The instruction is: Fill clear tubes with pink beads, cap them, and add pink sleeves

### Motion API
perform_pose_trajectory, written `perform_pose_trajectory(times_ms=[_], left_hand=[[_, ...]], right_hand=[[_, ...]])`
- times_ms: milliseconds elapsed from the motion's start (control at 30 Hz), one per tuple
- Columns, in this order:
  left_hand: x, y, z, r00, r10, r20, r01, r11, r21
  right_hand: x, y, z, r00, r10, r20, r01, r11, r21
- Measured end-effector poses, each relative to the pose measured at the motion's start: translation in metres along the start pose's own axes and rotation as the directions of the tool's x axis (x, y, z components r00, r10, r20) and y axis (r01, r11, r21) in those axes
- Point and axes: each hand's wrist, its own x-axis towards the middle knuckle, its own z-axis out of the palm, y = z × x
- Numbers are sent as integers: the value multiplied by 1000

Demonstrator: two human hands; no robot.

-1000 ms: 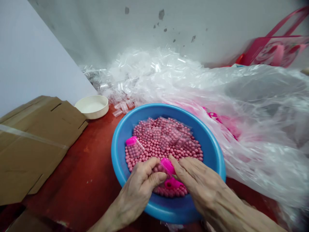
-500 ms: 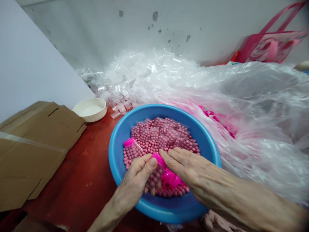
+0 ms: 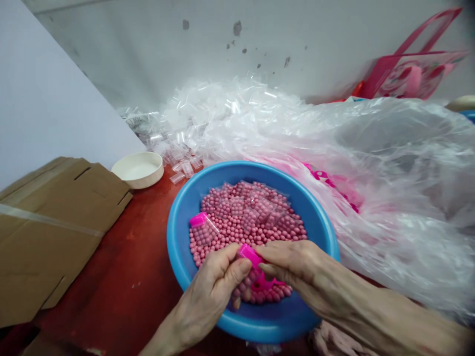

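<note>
Low over the blue plastic basin [image 3: 319,232], the left hand [image 3: 208,296] and right hand [image 3: 297,267] have come together, both pinching a pink-topped clear bag [image 3: 249,255] just above the loose pink beads [image 3: 237,232].

One left hand [image 3: 206,296], one right hand [image 3: 300,269], one blue basin [image 3: 260,173] under the fingers [image 3: 274,259]; two pink-capped bead packets [image 3: 203,228], one at the fingers, one just left; farther left, one white dish [image 3: 138,183]; far right, one pink tote bag [image 3: 404,74].
</note>
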Motion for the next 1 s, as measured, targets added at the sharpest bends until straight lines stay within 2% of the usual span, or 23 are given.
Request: perform_pose_trajectory(times_ms=[100,133,200,300,367,433,500,567,700,833,1000], left_hand=[[-2,-1,-1,998,32,-51,-22,985,173],[-2,-1,-1,998,36,-54,-24,977,212],[-2,-1,-1,999,33,-22,-27,975,223],[-1,1,-1,999,29,17,-32,987,158],[-2,2,0,999,31,5,-32,981,191],[-4,0,-1,998,30,-50,-15,961,276],[-7,-4,-1,994,21,-107,15,943,331],[-9,-6,-2,992,5,-122,36,944,329],[-8,-5,-4,996,29,-84,-4,961,277],[-5,0,-3,995,65,-72,-49,975,216],[-3,3,-2,993,87,-79,-75,986,149]], right_hand=[[5,-5,-2,984,155,86,-174,942,287],[5,-6,-2,978,200,55,-206,926,315],[4,-6,-1,973,223,-58,-194,930,313],[0,-5,0,973,140,-182,-95,967,237],[-2,-4,2,985,39,-166,-15,990,142],[-5,-2,7,983,-64,-174,59,998,-35],[-8,0,14,967,-163,-197,111,961,-252],[-10,2,18,952,-231,-200,139,910,-392],[-9,2,17,966,-223,-134,161,917,-365],[-10,-7,15,953,-266,-147,180,883,-433],[-16,-12,19,970,-216,-113,147,889,-433]])
